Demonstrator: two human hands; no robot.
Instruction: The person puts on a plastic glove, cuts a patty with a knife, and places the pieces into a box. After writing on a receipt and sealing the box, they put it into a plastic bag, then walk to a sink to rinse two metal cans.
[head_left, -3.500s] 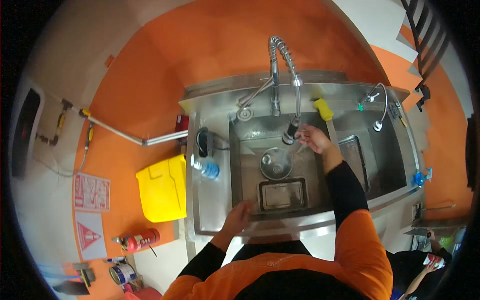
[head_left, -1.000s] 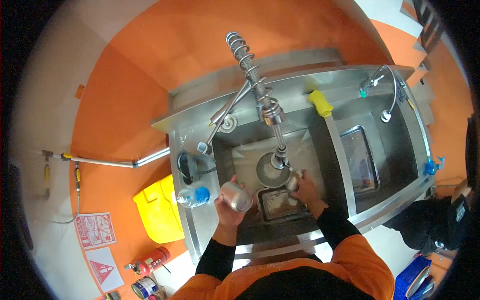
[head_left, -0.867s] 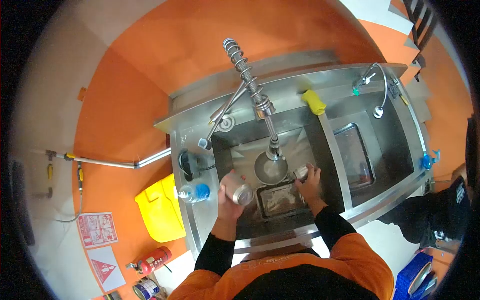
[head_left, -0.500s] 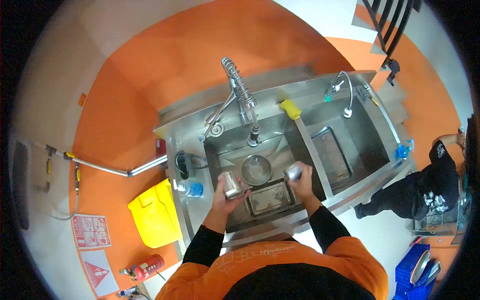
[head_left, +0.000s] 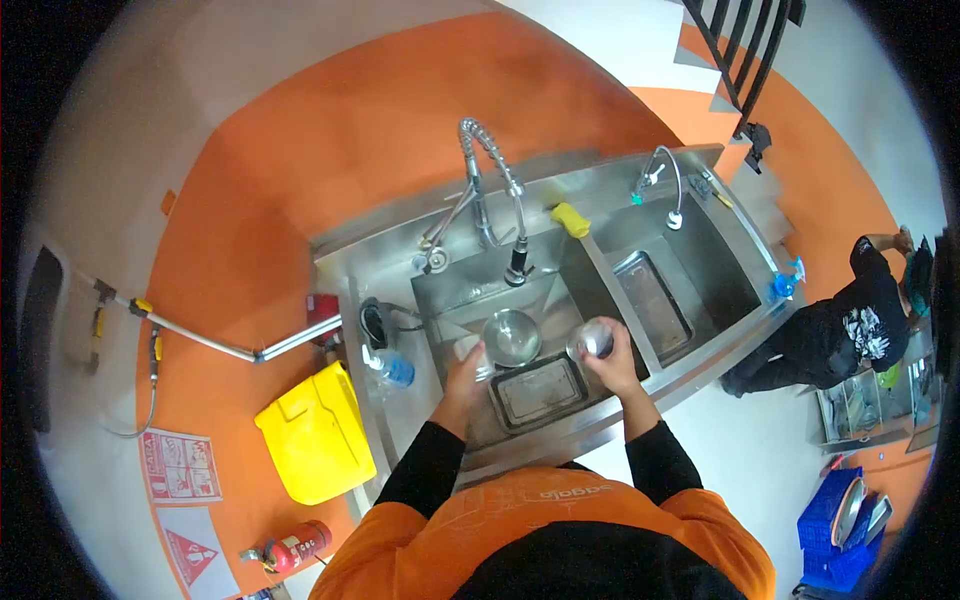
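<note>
I stand at a steel double sink (head_left: 610, 416). My left hand (head_left: 465, 368) holds a small metal cup (head_left: 466, 348) at the left side of the left basin. My right hand (head_left: 611, 362) grips a second metal cup (head_left: 590, 340) over the divider between the basins. A round metal bowl (head_left: 511, 336) and a rectangular metal tray (head_left: 531, 389) lie in the left basin between my hands. The spring spray faucet (head_left: 517, 262) hangs above the bowl.
A second tray (head_left: 652, 303) lies in the right basin under a gooseneck tap (head_left: 668, 190). A yellow sponge (head_left: 570, 219) sits on the back ledge, a blue-capped bottle (head_left: 390, 367) on the left counter. A yellow bin (head_left: 315, 432) stands left. Another person (head_left: 845, 325) stands at right.
My view has pulled back and shifted. My left hand lowered its cup toward the basin's left side. My right hand lifted a cup from the tray area to the divider.
</note>
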